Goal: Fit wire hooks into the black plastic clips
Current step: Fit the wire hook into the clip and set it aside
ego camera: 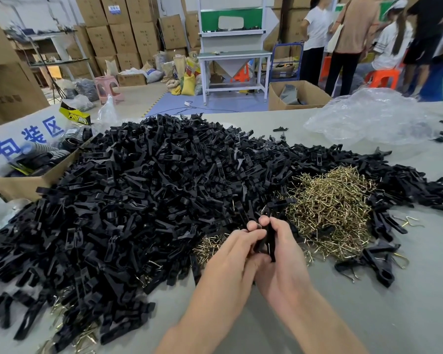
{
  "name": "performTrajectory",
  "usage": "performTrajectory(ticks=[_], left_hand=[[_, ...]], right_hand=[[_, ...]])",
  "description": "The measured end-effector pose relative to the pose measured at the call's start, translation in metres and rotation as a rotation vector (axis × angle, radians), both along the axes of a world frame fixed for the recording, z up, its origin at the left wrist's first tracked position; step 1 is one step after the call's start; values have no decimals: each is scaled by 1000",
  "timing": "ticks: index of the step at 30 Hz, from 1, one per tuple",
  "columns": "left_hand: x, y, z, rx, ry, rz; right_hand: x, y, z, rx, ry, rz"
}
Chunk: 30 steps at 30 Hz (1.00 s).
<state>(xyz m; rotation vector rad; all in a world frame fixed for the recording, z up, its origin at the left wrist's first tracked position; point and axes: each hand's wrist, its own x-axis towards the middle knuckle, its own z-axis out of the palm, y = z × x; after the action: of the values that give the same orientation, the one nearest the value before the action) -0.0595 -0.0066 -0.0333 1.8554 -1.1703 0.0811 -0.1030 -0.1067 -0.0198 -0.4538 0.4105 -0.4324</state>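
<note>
Both hands, left (237, 254) and right (283, 254), curl round one clip (268, 240) near the hooks (330, 213).

The big heap of plastic clips (138, 187) over the left and middle of the table (407, 302) is plain black, and the single clip (269, 241) near the front edge is black too. The pile of wire hooks (333, 208) toward the right has a shiny brass-yellow colour. The table itself is pale grey. At its left edge the cardboard box (23, 187) is brown, and the sign (23, 134) there is white with blue characters. Near the far right corner the plastic bag (368, 116) is clear.
</note>
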Motion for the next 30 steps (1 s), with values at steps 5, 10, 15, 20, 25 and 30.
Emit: performTrajectory(ticks=[5, 10, 15, 20, 25, 30], left_hand=[[-4, -7, -9, 3, -76, 116], [-7, -9, -10, 25, -190, 188], [-9, -7, -8, 56, -225, 231], [-10, -8, -6, 86, -249, 258], [-9, -10, -9, 102, -206, 254], [-3, -12, -2, -11, 175, 216]], right_hand=[[-1, 7, 0, 78, 14, -15], [0, 12, -1, 127, 44, -48], [1, 14, -1, 153, 63, -32], [1, 15, 3, 153, 92, -22], [3, 16, 3, 138, 123, -10], [2, 9, 7, 182, -57, -3]])
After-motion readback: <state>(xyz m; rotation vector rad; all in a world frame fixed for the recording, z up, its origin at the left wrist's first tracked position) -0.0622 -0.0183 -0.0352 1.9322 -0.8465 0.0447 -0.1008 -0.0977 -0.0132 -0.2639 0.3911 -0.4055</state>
